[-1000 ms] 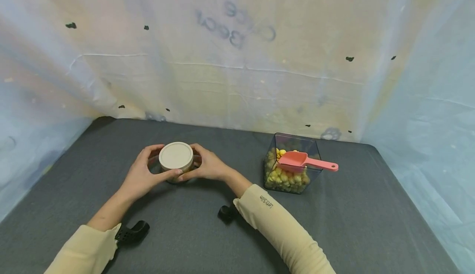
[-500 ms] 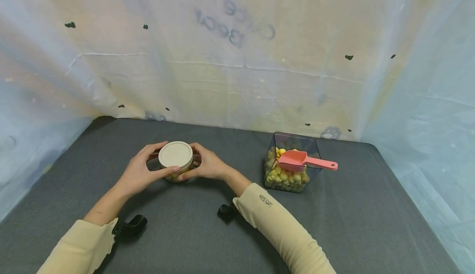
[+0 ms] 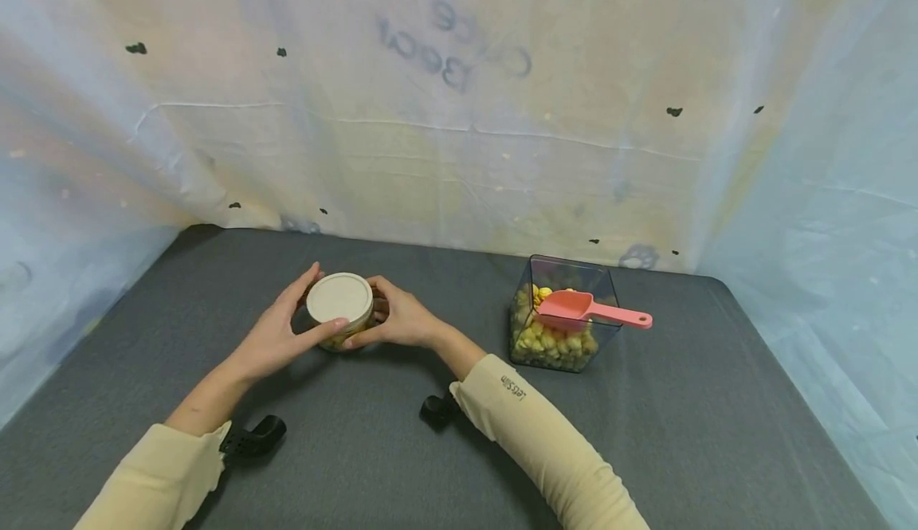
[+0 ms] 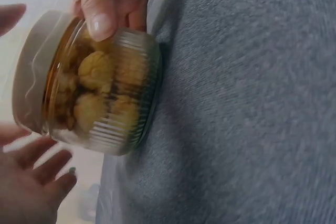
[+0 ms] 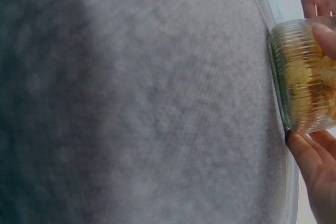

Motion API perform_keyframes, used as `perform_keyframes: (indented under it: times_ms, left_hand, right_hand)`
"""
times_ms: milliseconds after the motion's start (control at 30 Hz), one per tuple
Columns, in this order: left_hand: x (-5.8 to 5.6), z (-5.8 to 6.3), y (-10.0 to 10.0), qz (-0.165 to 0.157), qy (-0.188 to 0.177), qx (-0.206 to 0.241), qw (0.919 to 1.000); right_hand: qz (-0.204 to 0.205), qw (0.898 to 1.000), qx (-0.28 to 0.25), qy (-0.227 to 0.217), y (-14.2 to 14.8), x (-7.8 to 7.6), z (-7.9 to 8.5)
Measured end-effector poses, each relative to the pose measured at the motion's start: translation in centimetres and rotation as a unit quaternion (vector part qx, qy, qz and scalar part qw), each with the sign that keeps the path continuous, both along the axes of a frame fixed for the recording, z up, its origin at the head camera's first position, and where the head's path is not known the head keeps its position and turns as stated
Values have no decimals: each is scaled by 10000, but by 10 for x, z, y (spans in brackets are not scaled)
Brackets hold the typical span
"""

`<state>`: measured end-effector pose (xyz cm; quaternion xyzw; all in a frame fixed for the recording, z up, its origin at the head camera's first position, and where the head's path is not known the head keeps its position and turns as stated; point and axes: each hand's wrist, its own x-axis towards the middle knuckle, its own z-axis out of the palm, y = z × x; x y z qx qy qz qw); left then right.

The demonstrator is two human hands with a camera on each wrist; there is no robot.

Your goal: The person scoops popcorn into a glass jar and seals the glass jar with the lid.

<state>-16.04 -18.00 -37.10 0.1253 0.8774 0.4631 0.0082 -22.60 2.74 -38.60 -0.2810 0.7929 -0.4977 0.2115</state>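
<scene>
A ribbed glass jar [image 3: 334,343] of yellow, popcorn-like pieces stands on the grey table, topped by a cream lid [image 3: 340,297]. My right hand [image 3: 405,319] grips the jar's body from the right, its thumb in front and fingers behind. Around the lid's left side is my left hand [image 3: 276,340], its fingers loosely spread and its thumb near the front rim. The left wrist view shows left fingers [image 4: 50,163] apart from the glass, near the lid's edge. In the right wrist view, the jar's ribbed side [image 5: 302,82] sits between right thumb and fingers [image 5: 310,156].
To the right, a clear dark-tinted bin [image 3: 610,339] holds more yellow pieces. A pink scoop [image 3: 570,307] lies across its top, handle over the right rim. Grey cloth covers the table [image 3: 717,402], and hanging sheets [image 3: 473,163] stand behind and at the sides.
My left fingers have loosened and straightened away from the lid's far left side. My right hand keeps its hold, and the jar stays in place.
</scene>
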Motion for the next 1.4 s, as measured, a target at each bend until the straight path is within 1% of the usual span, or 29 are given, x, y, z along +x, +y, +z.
perform_keyframes:
  times_ms: [67, 167, 233, 300, 400, 500, 633, 700, 733, 800, 900, 1000, 1100, 1167, 1233, 1400]
  left_hand:
    - [0, -2, 3, 303, 208, -55, 9993]
    - [0, -4, 8, 752, 635, -138, 9950]
    - [0, -4, 11, 971, 865, -151, 9914]
    - [0, -3, 13, 1099, 987, -193, 9888]
    - [-1, 0, 12, 1062, 988, -254, 9891]
    - [-1, 2, 7, 740, 755, -246, 9941]
    - [0, 6, -2, 195, 230, -297, 9991]
    - [1, 7, -3, 27, 82, -346, 9994]
    - [1, 8, -3, 14, 48, -357, 9994]
    - [1, 7, 1, 144, 133, -419, 9989]
    - [2, 6, 9, 634, 409, -472, 9960]
    - [3, 6, 17, 1142, 773, -514, 9891]
    - [4, 7, 22, 1427, 984, -519, 9835]
    - [4, 8, 23, 1507, 1038, -580, 9814]
    - [5, 9, 24, 1510, 1044, -656, 9808]
    - [4, 9, 22, 1353, 980, -739, 9832]
  right_hand:
    - [0, 10000, -7, -5, 0, 0, 0]
    - [-11, 10000, -16, -42, 0, 0, -1]
    - [-17, 10000, -20, -57, 0, 0, -1]
    - [-25, 10000, -15, -57, 0, -1, -1]
    - [-12, 10000, -23, -71, 0, -1, 0]
    - [4, 9999, -49, -105, 1, -1, 1]
    - [-1, 10000, -2, -84, 1, -1, 1]
    - [-4, 10000, 17, -73, 1, -1, 1]
    - [-2, 10000, 27, -66, 1, -1, 0]
    - [1, 10000, 27, -68, 1, -1, 0]
    - [40, 9998, -118, -155, 1, -1, 0]
    - [86, 9994, -251, -241, 1, 0, 0]
    - [115, 9990, -326, -294, 0, 0, 1]
    - [120, 9989, -333, -297, 0, 0, 1]
    - [98, 9990, -326, -281, 0, 0, 1]
    - [71, 9992, -302, -251, 1, 0, 1]
